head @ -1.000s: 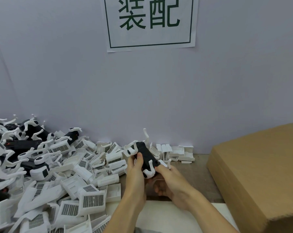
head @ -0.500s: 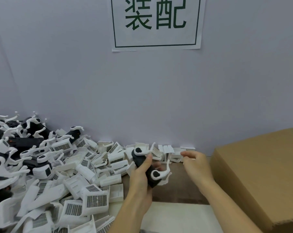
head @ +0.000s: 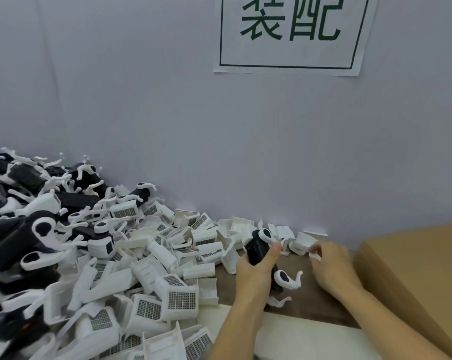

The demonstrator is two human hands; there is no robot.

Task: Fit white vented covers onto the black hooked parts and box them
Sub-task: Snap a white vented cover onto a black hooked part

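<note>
A paper sign [head: 292, 35] hangs on the wall [head: 167, 113]; perhaps taped.

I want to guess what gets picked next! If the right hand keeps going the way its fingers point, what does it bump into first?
Probably the small white cover by the wall. The right hand points up and left toward it, fingertips about touching it already. The blur hides whether they grip it.
</note>
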